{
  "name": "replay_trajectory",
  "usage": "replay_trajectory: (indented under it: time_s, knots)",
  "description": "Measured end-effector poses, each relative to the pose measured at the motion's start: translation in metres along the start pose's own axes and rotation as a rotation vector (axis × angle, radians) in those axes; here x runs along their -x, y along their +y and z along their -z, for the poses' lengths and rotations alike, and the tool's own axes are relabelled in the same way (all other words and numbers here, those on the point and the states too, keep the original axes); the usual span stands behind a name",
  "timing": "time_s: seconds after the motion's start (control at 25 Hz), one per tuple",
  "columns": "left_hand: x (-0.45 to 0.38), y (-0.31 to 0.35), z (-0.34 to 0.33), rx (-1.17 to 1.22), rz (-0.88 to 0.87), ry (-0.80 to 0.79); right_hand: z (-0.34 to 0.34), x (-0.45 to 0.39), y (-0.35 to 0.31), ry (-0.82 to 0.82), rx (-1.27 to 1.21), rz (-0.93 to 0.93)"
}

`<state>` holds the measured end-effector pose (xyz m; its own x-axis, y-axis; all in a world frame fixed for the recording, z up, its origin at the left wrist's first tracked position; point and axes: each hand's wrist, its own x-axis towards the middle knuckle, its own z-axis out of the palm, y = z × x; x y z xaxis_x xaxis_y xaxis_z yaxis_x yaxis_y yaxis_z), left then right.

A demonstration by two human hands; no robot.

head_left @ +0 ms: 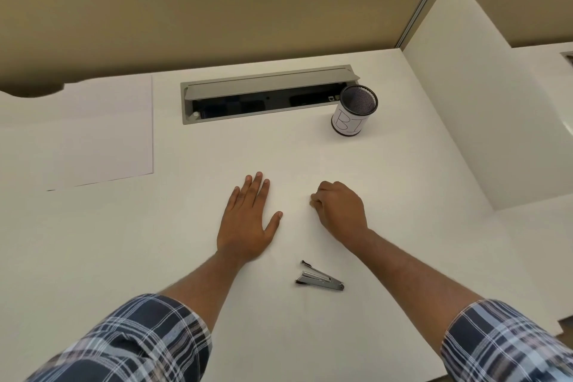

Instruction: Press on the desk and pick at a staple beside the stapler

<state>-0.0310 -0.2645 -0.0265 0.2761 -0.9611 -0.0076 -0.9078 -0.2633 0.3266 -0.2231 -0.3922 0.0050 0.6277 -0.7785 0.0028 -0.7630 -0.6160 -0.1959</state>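
Observation:
My left hand (248, 220) lies flat on the white desk (155, 242), palm down, fingers straight and together, thumb spread to the right. A short gap to its right, my right hand (341, 211) rests on the desk with its fingers curled under and the thumb tucked against the fingertips; nothing shows inside it. A small metal stapler (319, 278) lies on the desk nearer to me, between my two forearms, with a small dark metal piece (306, 263) just beyond its tip. Neither hand touches them.
A black mesh cup (353, 112) with a white label stands at the back right, beside a recessed cable tray (266, 96) with its lid open. A white paper sheet (102, 133) lies at the left. A white divider (465, 102) bounds the right; a tan partition stands behind.

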Motion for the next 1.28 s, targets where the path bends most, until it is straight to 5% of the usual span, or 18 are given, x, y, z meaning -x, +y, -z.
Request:
replay_trajectory:
  time_s: [0.48,0.92,1.28]
  knots:
    - [0.000,0.000,0.000,0.003,-0.005,0.004,-0.019,-0.003,0.020,0.189,0.319,0.360]
    - [-0.001,0.000,0.001,-0.022,0.000,0.000,-0.013,-0.006,0.032,0.078,0.066,0.287]
    - [0.000,0.001,0.000,-0.012,0.008,0.002,-0.001,-0.019,0.032,0.088,0.369,0.568]
